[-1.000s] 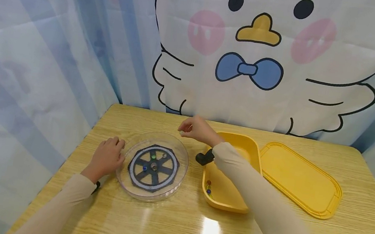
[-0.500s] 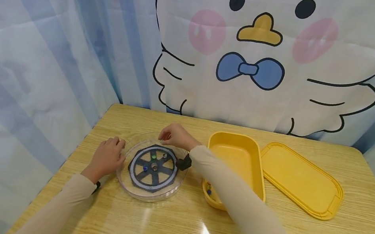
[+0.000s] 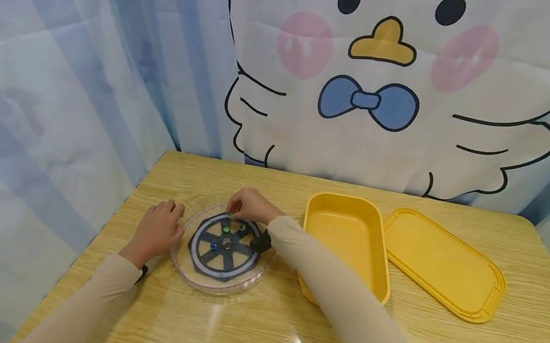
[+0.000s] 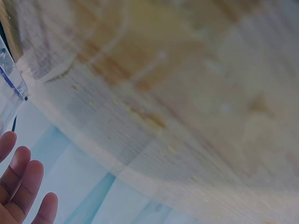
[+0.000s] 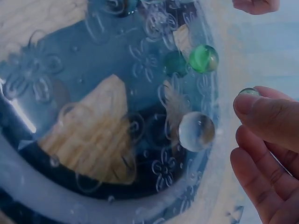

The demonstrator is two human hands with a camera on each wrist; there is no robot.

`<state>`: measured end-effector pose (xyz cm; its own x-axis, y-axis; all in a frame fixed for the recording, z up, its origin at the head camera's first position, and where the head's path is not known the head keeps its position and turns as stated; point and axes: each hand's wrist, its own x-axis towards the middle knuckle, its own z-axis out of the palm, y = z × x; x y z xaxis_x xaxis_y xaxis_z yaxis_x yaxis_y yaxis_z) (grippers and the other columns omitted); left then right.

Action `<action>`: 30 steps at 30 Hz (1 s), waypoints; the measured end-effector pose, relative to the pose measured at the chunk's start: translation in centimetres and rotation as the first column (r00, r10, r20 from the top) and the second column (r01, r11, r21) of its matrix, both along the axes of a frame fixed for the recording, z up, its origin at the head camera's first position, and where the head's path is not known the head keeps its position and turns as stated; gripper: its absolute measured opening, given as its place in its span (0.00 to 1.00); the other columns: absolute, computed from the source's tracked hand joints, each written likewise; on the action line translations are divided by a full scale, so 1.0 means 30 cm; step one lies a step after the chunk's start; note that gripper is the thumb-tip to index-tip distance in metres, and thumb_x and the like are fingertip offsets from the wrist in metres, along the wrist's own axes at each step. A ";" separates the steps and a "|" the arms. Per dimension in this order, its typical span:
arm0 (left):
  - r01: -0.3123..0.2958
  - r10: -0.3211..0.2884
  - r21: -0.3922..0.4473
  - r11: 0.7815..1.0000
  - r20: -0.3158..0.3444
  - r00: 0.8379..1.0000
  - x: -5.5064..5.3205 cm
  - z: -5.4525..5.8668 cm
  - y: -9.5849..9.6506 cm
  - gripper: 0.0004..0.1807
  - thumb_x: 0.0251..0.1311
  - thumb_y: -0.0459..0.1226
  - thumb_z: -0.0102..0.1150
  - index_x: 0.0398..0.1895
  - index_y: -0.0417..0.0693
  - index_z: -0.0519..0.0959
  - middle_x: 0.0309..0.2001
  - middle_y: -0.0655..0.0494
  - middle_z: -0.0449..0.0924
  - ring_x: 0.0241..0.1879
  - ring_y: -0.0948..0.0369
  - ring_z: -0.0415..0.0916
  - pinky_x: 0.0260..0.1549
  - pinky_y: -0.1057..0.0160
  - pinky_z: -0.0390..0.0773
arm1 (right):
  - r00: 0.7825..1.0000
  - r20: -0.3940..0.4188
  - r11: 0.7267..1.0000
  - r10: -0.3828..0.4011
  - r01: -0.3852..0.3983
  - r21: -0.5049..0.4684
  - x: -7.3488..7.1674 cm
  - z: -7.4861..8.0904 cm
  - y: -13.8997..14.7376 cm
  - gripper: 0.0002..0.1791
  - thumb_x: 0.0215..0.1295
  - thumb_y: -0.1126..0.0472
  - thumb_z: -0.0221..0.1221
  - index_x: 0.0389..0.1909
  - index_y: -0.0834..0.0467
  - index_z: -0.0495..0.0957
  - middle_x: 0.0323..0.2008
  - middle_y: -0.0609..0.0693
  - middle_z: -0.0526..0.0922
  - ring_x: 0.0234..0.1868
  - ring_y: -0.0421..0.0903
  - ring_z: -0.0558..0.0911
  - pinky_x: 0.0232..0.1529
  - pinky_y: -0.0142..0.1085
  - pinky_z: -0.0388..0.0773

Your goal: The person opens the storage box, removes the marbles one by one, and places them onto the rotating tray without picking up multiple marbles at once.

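In the head view, a clear round dish (image 3: 251, 282) stands at the left of the table, with a dark octagonal, six-spoked wheel pattern (image 3: 227, 261) showing through it. My left hand (image 3: 156, 231) rests at the dish's left rim, fingers relaxed; the left wrist view shows loosely spread fingertips (image 4: 30, 184). Over the dish's far part, my right hand (image 3: 251, 206) pinches a pale green glass marble (image 5: 249, 91) between thumb and finger. A green marble (image 5: 203, 59) and a clear marble (image 5: 196, 131) sit on the dish's flower-embossed surface, and a blue marble (image 3: 213, 246) lies left of centre.
A yellow tub (image 3: 346, 231) stands right of the dish, its near part covered by my right forearm. Its yellow lid (image 3: 441, 265) lies flat farther right. A curtain with a cartoon bird (image 3: 357, 148) hangs behind the table's back edge.
My right hand has moved left from beside the yellow tub to over the dish, carrying the marble, and has come lower. The left hand has stayed at the rim.
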<state>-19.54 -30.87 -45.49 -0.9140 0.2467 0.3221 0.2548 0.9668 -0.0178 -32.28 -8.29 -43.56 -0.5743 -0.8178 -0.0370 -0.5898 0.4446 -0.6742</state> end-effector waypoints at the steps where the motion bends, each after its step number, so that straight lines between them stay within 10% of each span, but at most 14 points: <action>1: 0.001 -0.001 -0.001 1.000 -0.004 1.000 -0.001 -0.001 -0.002 0.05 0.55 0.31 0.52 0.34 0.39 0.71 0.31 0.45 0.68 0.28 0.51 0.67 0.32 0.50 0.71 | 1.000 -0.005 1.000 0.003 -0.003 0.005 -0.002 -0.004 -0.003 0.07 0.56 0.69 0.62 0.36 0.61 0.84 0.37 0.53 0.85 0.38 0.43 0.83 0.39 0.28 0.77; 30: -0.009 0.009 -0.010 1.000 0.015 1.000 -0.003 -0.009 -0.007 0.05 0.56 0.33 0.52 0.35 0.41 0.71 0.31 0.47 0.68 0.28 0.53 0.66 0.32 0.52 0.70 | 1.000 0.018 0.999 0.009 -0.010 0.047 0.020 -0.016 -0.037 0.07 0.56 0.72 0.60 0.33 0.62 0.84 0.35 0.54 0.85 0.34 0.42 0.81 0.35 0.27 0.76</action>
